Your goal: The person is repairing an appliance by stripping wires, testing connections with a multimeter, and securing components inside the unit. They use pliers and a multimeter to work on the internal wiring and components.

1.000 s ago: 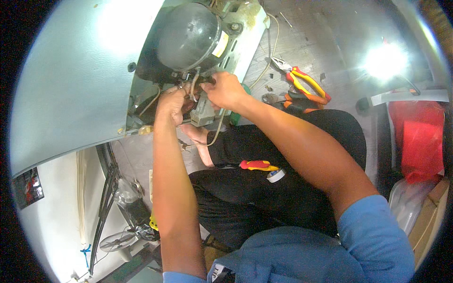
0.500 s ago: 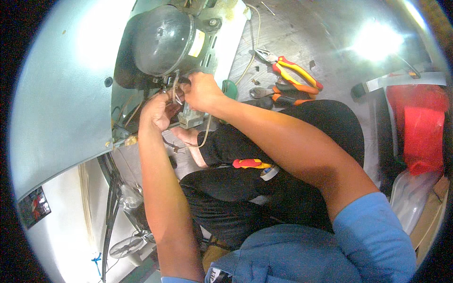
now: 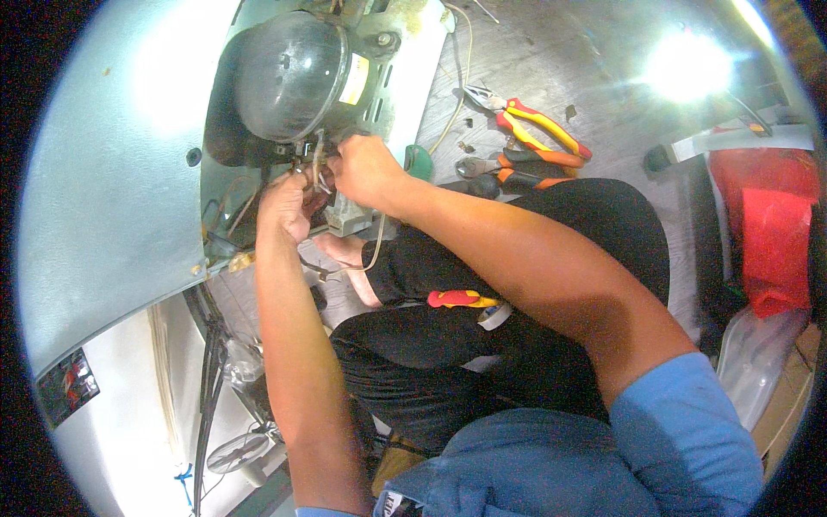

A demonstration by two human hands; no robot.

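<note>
A black, rounded compressor [image 3: 289, 77] sits in the open compartment of a pale blue-grey cabinet [image 3: 112, 189]. Just below it, both my hands meet at its wiring. My left hand [image 3: 287, 205] has its fingers bent upward around pale wires [image 3: 319, 164]. Close on its right, my right hand [image 3: 366, 171] is closed, knuckles up, its fingertips tucked against the same spot. What lies between the fingertips is mostly hidden by the hands. From there a thin whitish cable [image 3: 376, 246] loops down past my bare foot [image 3: 345, 250].
On the grey floor to the right lie red-and-yellow pliers [image 3: 543, 127] and orange-and-black cutters [image 3: 525, 168]. A red-and-yellow handled tool [image 3: 463, 299] rests by my legs, beside a white tape roll [image 3: 494, 316]. A bright lamp [image 3: 689, 69] shines at the far right, above a red bag [image 3: 775, 233].
The view has shifted very slightly. Both hands stay at the wiring under the compressor, with only small movement of the right hand's fingers.
</note>
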